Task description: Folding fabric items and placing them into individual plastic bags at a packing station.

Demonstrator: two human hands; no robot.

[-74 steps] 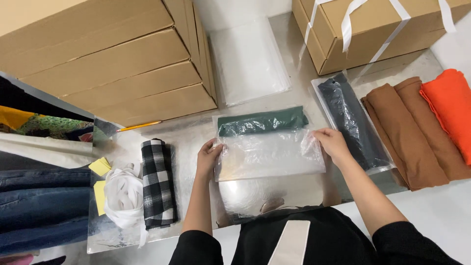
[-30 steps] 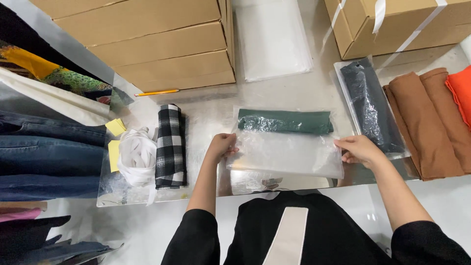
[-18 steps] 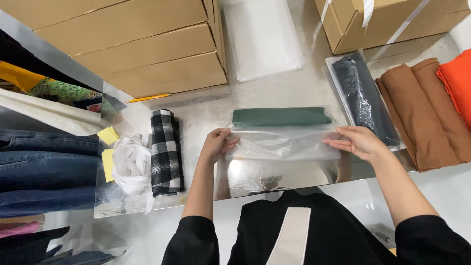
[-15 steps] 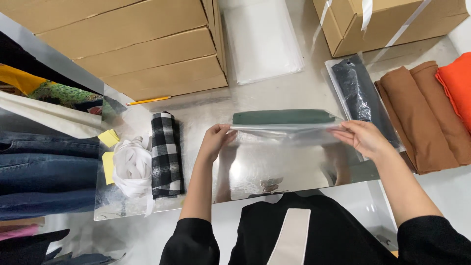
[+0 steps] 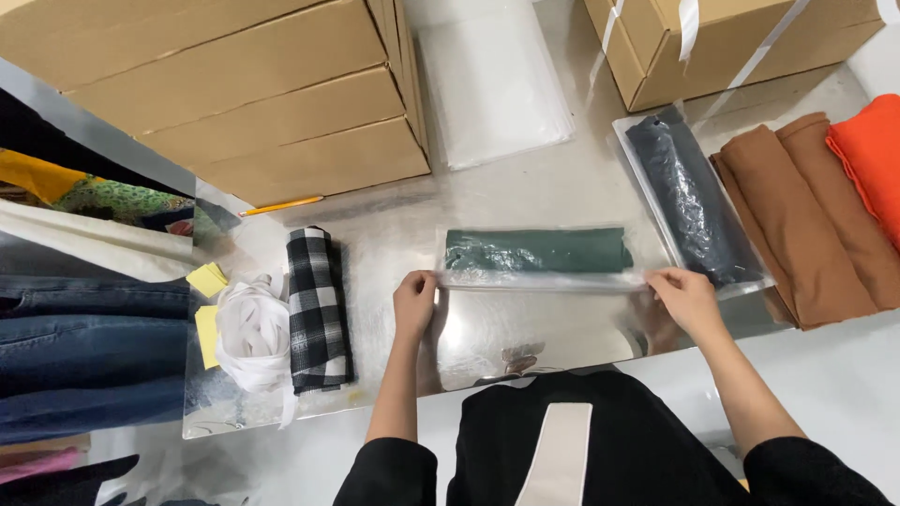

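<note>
Both our hands pressed the clear bag (image 5: 539, 278) flat on the shiny tabletop (image 5: 525, 187): left hand (image 5: 414, 302) and right hand (image 5: 682, 298) each pinched a near corner, keeping the folded flap taut over the green cloth (image 5: 536, 251) inside.

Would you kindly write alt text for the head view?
Both hands, left and right, press the edge of a clear bag holding a folded green cloth on a shiny table, with a checked cloth to the left.
</note>
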